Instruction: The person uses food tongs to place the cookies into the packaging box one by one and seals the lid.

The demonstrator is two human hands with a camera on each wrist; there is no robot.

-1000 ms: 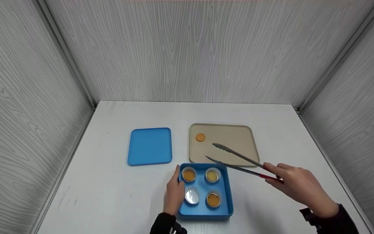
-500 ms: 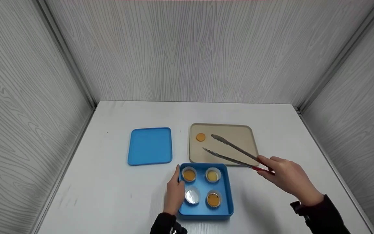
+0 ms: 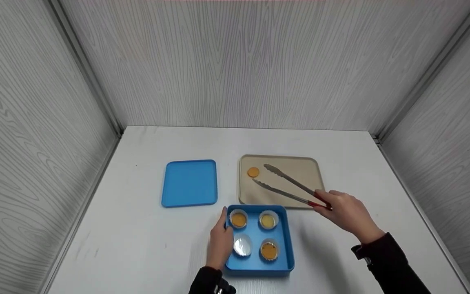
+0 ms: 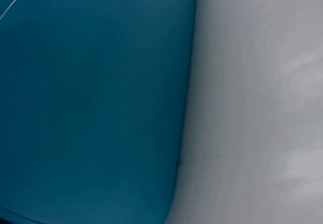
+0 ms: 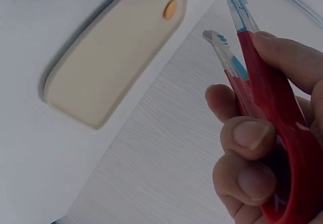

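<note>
Gripping the red handles of a pair of metal tongs [image 3: 290, 186], the right hand [image 3: 347, 214] has its fingers and thumb curled round them, seen close up in the right wrist view [image 5: 262, 148]. The tong arms stand apart over the beige tray [image 3: 300, 171], their tips pointing toward ten o'clock, just beside a small round orange cookie [image 3: 253, 172] that lies in the tray's far-left corner (also visible from the wrist [image 5: 170, 9]).

At six o'clock from the tray sits a blue square box [image 3: 286, 253], its near edge touching or almost touching the tray. The box holds four white paper cups: three carry orange or yellow rounds, and the near-left cup [image 3: 242, 246] shows only its shiny liner. The left hand [image 3: 219, 243] rests flat against the box's left wall, fingers straight and together, thumb hidden. The left wrist view shows only blue plastic against the white table [image 3: 137, 237].

At nine o'clock from the tray lies a flat blue lid [image 3: 189, 183], well apart from the hands.
</note>
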